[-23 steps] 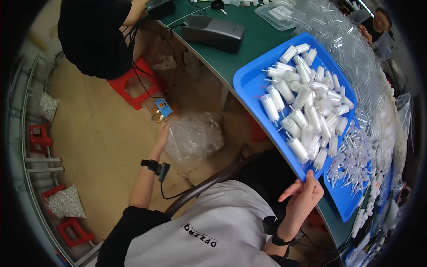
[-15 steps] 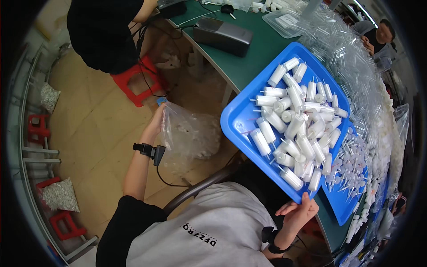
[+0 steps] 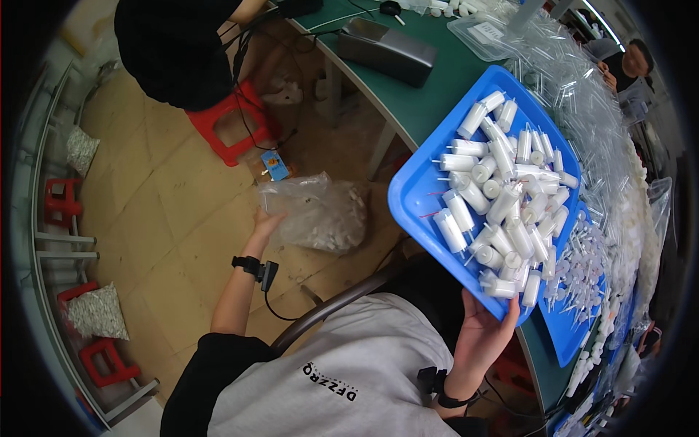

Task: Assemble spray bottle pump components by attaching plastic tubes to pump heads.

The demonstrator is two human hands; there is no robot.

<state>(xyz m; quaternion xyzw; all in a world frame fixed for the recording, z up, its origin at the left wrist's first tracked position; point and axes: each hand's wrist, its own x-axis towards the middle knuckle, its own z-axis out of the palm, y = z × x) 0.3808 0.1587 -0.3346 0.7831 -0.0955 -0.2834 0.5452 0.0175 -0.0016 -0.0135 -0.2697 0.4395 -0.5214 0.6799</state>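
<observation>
Down on the left, my left hand [image 3: 266, 224] is closed at the edge of a clear plastic bag [image 3: 306, 211], its fingertips partly hidden by the film. Whitish pieces fill the bag, which rests low near the floor. My right hand [image 3: 482, 329] grips the near corner of a blue plastic tray [image 3: 416, 207], thumb at the rim and fingers partly underneath. Heaped in the tray are many white cylinders [image 3: 502, 207] with thin tubes at their ends. The tray tilts over the table's edge.
A second blue tray [image 3: 564, 339] with small clear parts lies beyond. Clear tubes [image 3: 561, 80] are piled along the green table [image 3: 393, 102], near a dark grey box [image 3: 386, 52]. A red stool [image 3: 237, 124] and a seated co-worker [image 3: 171, 58] are at upper left. A blue packet [image 3: 274, 166] lies below.
My left hand has come toward me and the bag sits lower, uncovering the blue packet. My right hand has moved up onto the tray's corner, its hold now wider. The tray appears farther right.
</observation>
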